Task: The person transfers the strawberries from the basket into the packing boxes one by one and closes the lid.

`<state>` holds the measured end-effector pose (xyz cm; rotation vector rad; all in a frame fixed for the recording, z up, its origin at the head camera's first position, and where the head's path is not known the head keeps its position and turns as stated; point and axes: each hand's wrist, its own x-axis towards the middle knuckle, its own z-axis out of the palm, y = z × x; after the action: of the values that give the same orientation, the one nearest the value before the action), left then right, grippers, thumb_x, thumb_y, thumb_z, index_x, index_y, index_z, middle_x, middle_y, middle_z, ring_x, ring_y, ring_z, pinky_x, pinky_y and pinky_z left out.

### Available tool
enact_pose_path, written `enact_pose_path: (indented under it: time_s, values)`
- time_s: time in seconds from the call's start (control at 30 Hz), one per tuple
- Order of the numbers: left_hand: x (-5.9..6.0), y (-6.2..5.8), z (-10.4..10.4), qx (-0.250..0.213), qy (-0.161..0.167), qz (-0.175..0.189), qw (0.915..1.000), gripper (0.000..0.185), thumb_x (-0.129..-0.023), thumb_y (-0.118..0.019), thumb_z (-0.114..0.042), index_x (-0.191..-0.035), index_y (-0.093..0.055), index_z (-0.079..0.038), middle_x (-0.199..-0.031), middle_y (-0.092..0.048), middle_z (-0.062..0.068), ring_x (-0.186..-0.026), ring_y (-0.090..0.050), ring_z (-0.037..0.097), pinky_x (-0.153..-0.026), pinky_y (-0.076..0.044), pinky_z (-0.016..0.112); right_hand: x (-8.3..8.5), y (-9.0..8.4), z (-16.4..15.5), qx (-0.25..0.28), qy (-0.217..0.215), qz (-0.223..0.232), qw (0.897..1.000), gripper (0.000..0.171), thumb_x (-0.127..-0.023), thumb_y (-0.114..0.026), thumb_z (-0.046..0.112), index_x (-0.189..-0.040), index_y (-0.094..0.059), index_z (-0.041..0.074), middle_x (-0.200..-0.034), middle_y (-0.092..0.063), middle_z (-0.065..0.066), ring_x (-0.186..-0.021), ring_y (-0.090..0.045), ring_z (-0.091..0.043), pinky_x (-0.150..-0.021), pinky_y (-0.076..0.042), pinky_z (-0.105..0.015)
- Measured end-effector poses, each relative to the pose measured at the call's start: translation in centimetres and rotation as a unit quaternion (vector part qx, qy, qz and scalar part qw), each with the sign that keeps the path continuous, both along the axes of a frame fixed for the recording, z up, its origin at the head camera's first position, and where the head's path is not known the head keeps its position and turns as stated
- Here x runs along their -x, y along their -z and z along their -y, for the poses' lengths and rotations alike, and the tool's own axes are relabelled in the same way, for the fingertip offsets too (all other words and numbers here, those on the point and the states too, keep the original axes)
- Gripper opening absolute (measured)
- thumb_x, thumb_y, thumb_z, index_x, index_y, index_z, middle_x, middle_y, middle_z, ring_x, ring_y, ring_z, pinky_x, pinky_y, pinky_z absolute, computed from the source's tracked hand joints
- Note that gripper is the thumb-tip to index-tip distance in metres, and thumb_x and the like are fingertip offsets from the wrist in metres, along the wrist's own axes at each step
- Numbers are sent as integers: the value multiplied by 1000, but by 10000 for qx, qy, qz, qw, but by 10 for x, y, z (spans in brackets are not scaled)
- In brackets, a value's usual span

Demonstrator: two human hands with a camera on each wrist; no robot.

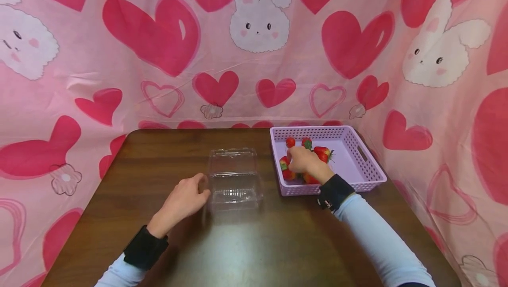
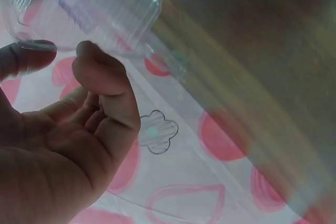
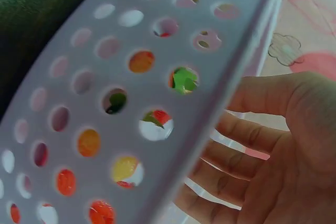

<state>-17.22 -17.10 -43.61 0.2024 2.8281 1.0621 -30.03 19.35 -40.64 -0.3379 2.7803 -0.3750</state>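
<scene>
A clear plastic clamshell box [image 1: 234, 185] stands on the table with its lid raised. My left hand [image 1: 184, 196] is at the box's left edge; in the left wrist view, its thumb and bent index finger meet the rim of the clear box [image 2: 113, 17] with a gap between them. My right hand [image 1: 305, 162] reaches into a lilac basket [image 1: 367, 161] among several strawberries [image 1: 322, 150]. Its fingers [image 3: 252, 129] are loosely spread, the tips hidden behind the basket wall [image 3: 173, 156]. One strawberry [image 1: 283, 162] lies right beside those fingertips.
The dark wooden table [image 1: 238, 251] carries the box left of the basket. Small red fruit [image 1: 290, 142] lies at the basket's back left. Pink cloth [image 1: 246, 66] with hearts and rabbits hangs behind and along both sides.
</scene>
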Motion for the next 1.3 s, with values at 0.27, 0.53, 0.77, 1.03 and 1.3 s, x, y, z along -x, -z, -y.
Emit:
enact_pose_path:
  time_s: [0.27,0.53,0.77,1.03,1.3]
  values:
    - [-7,9,-9,-144,-123,11,9998,53,-99,-63,-11,-147,-54,8,-61,-49,3,-48,-44,18,-47,-38,30,-7,14,-6,54,60,27,10000,24,-86,-79,11,-106,-68,4,-94,-65,-9,-89,-60,-30,-79,-53,-43]
    - [-12,14,-13,-336,-230,63,9992,52,-100,-58,-11,-148,-54,9,-68,-49,6,-46,-40,18,-46,-36,29,-11,20,-8,17,-13,-151,9999,28,-86,-81,13,-110,-69,5,-101,-67,-10,-94,-60,-30,-88,-54,-46]
    - [-14,18,-14,-345,-222,128,9991,55,-102,-60,-11,-152,-49,8,-78,-50,9,-56,-47,22,-49,-41,29,-12,26,-12,56,-52,-81,9999,28,-87,-81,13,-111,-68,5,-100,-66,-9,-95,-61,-29,-90,-54,-48]
    - [-16,22,-15,-360,-213,208,9989,54,-103,-56,-12,-154,-47,6,-81,-51,9,-63,-49,23,-52,-43,31,-15,29,-15,118,54,27,9999,27,-87,-83,13,-107,-66,7,-95,-66,-7,-90,-61,-26,-85,-55,-45]
    - [-19,21,-17,-248,-193,97,9995,56,-101,-59,-9,-153,-48,8,-81,-52,8,-65,-49,21,-54,-43,31,-13,32,-15,243,119,104,9996,30,-86,-84,14,-109,-65,8,-98,-66,-6,-92,-62,-25,-87,-55,-44]
